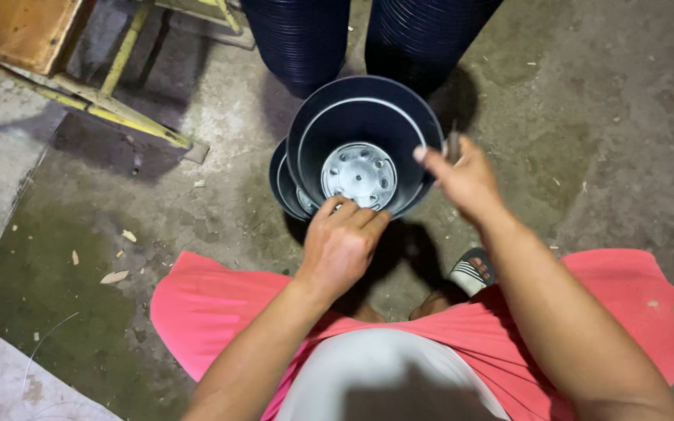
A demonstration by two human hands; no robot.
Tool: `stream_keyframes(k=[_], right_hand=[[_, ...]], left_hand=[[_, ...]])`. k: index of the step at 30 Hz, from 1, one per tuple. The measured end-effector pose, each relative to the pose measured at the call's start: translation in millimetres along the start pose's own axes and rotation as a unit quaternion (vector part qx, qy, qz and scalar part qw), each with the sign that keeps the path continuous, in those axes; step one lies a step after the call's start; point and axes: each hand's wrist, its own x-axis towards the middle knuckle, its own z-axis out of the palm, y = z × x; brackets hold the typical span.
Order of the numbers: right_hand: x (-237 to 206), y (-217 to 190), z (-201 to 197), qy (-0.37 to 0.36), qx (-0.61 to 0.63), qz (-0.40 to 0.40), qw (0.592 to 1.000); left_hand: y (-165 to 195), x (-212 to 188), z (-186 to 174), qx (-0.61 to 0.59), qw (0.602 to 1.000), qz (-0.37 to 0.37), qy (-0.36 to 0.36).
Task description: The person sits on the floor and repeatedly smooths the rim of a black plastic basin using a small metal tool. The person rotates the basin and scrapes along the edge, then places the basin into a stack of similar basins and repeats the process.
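two hands on a dark pot

head view: the black plastic pot [364, 144] lies mouth toward the camera. left hand [342, 243] pinches its rim at 6 o'clock; right hand [462, 178] pinches at 3 o'clock, equally close.

Head view, steeply down, close.

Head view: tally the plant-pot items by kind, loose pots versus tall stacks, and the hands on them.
Loose dark pots: 2, the front pot and a second pot behind it on the left.
Tall stacks of dark pots: 2, left stack and right stack.
Hands on the front pot: 2, left hand, right hand.
Total: 6.
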Motion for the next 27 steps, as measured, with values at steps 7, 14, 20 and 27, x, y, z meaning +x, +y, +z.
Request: stream_keyframes(k=[7,14,20,27], right_hand=[[-5,8,18,-0.014,0.027,-0.034,0.999],[2,10,13,0.007,0.023,-0.031,0.999],[3,8,14,0.005,0.023,-0.01,1.0],[2,10,13,-0.01,0.011,-0.023,1.0]], left_hand=[[-4,-1,13,-0.018,0.999,-0.039,0.027],[-19,-7,-11,-0.046,0.999,-0.016,0.011],[-24,-11,-18,-0.074,0.997,-0.011,-0.008],[-27,-10,-20,-0.083,0.996,-0.009,-0.01]])
